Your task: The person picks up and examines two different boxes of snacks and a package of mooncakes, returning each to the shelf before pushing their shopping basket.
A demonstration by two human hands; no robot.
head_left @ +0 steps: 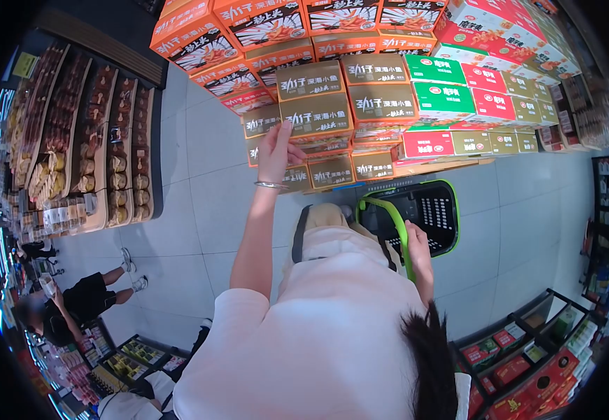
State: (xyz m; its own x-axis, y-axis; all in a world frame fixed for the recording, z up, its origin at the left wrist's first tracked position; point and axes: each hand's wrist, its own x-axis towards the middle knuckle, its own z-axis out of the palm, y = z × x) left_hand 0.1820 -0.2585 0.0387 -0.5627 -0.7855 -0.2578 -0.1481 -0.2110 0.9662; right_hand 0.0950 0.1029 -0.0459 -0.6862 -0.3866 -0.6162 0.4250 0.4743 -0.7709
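Note:
My left hand [278,152], with a bracelet at the wrist, reaches to the stacked brown-fronted boxes. Its fingertips are at the left edge of one brown box [316,117], and the other fingers are apart. On the right, my right hand [418,246] is wrapped round the green handle [397,218] of a black shopping basket with a green rim [455,210]. The basket hangs beside my legs, and no goods show in it.
Orange boxes [196,49] rise behind the brown ones, with green boxes [441,99] and red boxes to the right. Curved shelves of packaged goods [112,147] stand at the left. A person in black [84,301] is at the lower left. Low shelves [528,357] stand lower right.

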